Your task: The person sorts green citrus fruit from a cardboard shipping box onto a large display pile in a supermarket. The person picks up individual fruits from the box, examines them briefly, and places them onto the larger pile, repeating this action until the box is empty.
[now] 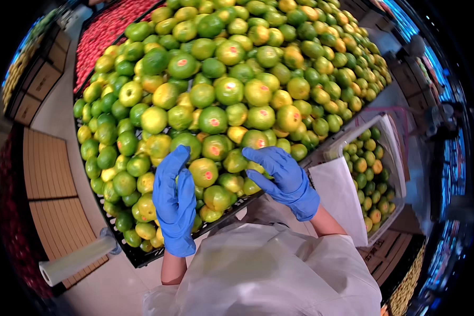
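Green and yellow citrus fruits, some with red stickers, are heaped in a black crate display (142,260). My left hand (175,201), in a blue glove, rests over the near left part of the heap; its palm side is hidden, so a hold on a fruit cannot be made out. My right hand (282,177), gloved in blue too, is curved at the near edge of the heap, fingertips by a stickered citrus fruit (254,139). Between the hands lies another stickered citrus fruit (203,172).
A translucent plastic bin (397,170) of similar fruits stands at the right, a white sheet (337,197) over its near side. A roll of plastic bags (79,258) juts out at lower left. Small red produce (102,31) fills a display at upper left.
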The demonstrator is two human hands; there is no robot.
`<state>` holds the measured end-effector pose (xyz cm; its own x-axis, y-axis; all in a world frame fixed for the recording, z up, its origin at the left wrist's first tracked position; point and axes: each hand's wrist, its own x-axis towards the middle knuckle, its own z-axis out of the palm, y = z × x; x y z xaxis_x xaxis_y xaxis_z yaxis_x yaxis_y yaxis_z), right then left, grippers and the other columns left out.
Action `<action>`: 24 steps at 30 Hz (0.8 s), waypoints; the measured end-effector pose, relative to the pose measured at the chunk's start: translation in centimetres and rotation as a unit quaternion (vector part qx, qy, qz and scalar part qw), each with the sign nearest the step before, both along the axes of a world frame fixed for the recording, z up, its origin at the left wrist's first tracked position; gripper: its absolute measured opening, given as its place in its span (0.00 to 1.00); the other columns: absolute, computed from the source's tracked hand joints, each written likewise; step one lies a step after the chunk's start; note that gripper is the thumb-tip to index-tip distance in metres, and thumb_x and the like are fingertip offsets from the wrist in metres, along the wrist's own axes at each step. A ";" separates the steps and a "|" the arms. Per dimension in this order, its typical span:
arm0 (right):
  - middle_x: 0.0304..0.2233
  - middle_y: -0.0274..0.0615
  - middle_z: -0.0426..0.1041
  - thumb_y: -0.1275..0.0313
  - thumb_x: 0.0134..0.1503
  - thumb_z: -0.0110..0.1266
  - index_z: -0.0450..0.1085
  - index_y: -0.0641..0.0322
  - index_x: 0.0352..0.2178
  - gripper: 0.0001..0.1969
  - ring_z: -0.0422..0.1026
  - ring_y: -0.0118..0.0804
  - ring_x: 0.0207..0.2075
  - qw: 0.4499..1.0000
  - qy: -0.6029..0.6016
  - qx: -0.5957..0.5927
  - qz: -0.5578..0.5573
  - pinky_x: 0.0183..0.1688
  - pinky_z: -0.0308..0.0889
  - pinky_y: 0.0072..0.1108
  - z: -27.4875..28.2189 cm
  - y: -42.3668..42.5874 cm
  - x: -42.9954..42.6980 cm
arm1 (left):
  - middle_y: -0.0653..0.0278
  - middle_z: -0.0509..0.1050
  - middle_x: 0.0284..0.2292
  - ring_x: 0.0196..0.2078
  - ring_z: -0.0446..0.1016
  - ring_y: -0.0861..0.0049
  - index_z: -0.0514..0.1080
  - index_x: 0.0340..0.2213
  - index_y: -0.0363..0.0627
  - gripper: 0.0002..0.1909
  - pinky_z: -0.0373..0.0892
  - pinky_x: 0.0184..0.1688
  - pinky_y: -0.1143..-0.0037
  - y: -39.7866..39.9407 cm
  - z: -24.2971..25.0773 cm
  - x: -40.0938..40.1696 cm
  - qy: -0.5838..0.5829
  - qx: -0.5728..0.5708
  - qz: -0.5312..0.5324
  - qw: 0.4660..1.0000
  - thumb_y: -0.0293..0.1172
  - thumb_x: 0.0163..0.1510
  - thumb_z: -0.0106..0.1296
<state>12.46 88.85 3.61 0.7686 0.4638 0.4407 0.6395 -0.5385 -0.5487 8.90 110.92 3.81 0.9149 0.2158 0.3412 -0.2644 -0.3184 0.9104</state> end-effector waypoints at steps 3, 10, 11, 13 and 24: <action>0.30 0.43 0.70 0.71 0.50 0.56 0.66 0.61 0.46 0.21 0.69 0.43 0.31 0.992 0.014 0.031 -0.124 0.35 0.64 0.28 -3.5 -5.6 -4.2 | 0.58 0.69 0.45 0.47 0.69 0.73 0.67 0.45 0.37 0.15 0.64 0.51 0.74 -5.8 -1.4 0.2 0.075 -0.033 -0.193 0.978 0.22 0.56 0.41; 0.29 0.42 0.73 0.73 0.49 0.57 0.68 0.60 0.43 0.17 0.72 0.39 0.30 0.911 0.047 0.053 -0.407 0.34 0.67 0.26 -7.4 -22.2 -15.2 | 0.59 0.70 0.42 0.43 0.69 0.76 0.67 0.44 0.36 0.14 0.65 0.48 0.78 -18.8 -3.1 -1.8 0.117 0.004 -0.372 0.921 0.20 0.56 0.41; 0.29 0.42 0.73 0.74 0.50 0.57 0.69 0.60 0.42 0.16 0.73 0.38 0.30 0.889 0.054 0.072 -0.449 0.35 0.68 0.26 -7.7 -24.6 -16.4 | 0.60 0.70 0.42 0.43 0.69 0.76 0.67 0.44 0.36 0.14 0.65 0.48 0.78 -20.6 -3.3 -1.9 0.102 0.027 -0.389 0.915 0.20 0.56 0.41; 0.29 0.43 0.73 0.75 0.49 0.57 0.69 0.62 0.41 0.15 0.73 0.38 0.31 0.862 0.061 0.088 -0.495 0.35 0.68 0.25 -8.4 -29.6 -17.6 | 0.60 0.70 0.42 0.44 0.69 0.77 0.67 0.44 0.36 0.14 0.65 0.48 0.79 -24.6 -4.3 -2.4 0.120 0.024 -0.413 0.903 0.21 0.57 0.41; 0.31 0.45 0.66 0.66 0.41 0.56 0.64 0.64 0.44 0.26 0.65 0.42 0.37 0.877 0.039 -0.329 -0.348 0.38 0.60 0.28 -14.0 -43.0 -6.1 | 0.60 0.70 0.41 0.44 0.69 0.76 0.67 0.45 0.36 0.14 0.64 0.49 0.78 -42.2 -5.4 -6.0 0.203 -0.025 -0.455 0.867 0.21 0.57 0.41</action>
